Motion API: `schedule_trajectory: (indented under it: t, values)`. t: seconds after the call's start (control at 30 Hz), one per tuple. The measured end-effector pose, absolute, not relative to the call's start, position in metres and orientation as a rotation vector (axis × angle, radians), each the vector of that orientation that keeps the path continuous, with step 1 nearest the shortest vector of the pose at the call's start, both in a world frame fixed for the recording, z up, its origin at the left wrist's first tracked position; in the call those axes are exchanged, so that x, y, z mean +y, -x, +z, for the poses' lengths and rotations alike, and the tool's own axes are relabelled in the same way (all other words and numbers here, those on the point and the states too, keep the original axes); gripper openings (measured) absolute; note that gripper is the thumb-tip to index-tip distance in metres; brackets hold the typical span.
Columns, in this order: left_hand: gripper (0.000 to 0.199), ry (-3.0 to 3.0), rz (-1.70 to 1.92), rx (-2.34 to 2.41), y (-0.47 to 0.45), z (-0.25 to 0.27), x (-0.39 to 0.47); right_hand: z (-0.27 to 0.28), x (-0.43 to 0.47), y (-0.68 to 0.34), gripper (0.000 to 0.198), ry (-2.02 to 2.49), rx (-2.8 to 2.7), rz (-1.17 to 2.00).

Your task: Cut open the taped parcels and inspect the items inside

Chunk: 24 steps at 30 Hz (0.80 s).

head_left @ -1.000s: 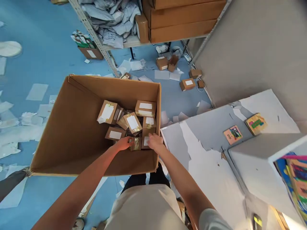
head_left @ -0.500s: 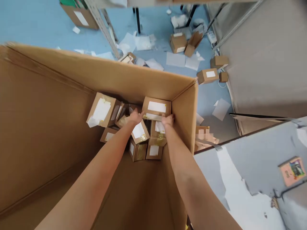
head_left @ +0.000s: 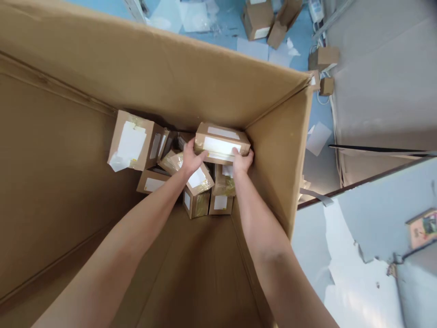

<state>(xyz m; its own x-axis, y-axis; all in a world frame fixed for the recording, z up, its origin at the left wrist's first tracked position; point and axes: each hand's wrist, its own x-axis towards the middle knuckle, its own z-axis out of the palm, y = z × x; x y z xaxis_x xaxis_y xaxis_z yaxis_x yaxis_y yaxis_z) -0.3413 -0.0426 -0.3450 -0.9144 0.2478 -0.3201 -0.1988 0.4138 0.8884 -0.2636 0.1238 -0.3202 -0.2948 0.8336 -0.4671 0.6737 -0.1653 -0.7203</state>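
Both my arms reach down into a large cardboard carton (head_left: 191, 75). A small labelled cardboard box (head_left: 223, 133) is held between my hands near the far right corner, its near side tilted toward me. My left hand (head_left: 193, 158) grips its left end, thumb on the front face. On its right end, my right hand (head_left: 243, 160) is closed with the thumb over the white label. Just below lie a taped box (head_left: 197, 178) and another box (head_left: 223, 182). A larger box (head_left: 129, 139) leans at the left of the pile, with a torn white label.
Beyond the carton, a brown box (head_left: 257, 20) and loose paper lie on the blue floor. More small boxes (head_left: 327, 57) stand by the grey wall panel (head_left: 382, 91). A white surface (head_left: 355, 273) lies to the right of the carton.
The box between my hands has been lifted and tilted, so its labelled side now faces me. My left hand has closed on its left end. My view has moved closer into the carton.
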Motion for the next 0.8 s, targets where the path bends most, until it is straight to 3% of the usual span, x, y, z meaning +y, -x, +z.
schedule_trajectory:
  t: [0.17,0.27,0.37,0.6,0.8]
  values:
    - [0.067,0.023,1.571,2.293,0.312,-0.289,-0.103,-0.260,0.092,0.230,0.068,1.546,-2.114,1.492]
    - [0.063,0.214,1.602,2.155,0.295,-0.292,-0.124,-0.259,0.073,0.206,0.074,1.364,-2.195,1.810]
    - [0.063,0.213,1.676,1.984,0.292,-0.303,-0.125,-0.278,0.063,0.198,0.086,1.349,-2.212,1.886]
    - [0.061,0.124,1.599,2.075,0.302,-0.301,-0.114,-0.284,0.065,0.204,0.063,1.405,-2.206,1.846]
    - [0.053,0.113,1.457,2.318,0.288,-0.218,-0.131,-0.200,0.059,0.199,0.062,1.202,-2.207,1.867]
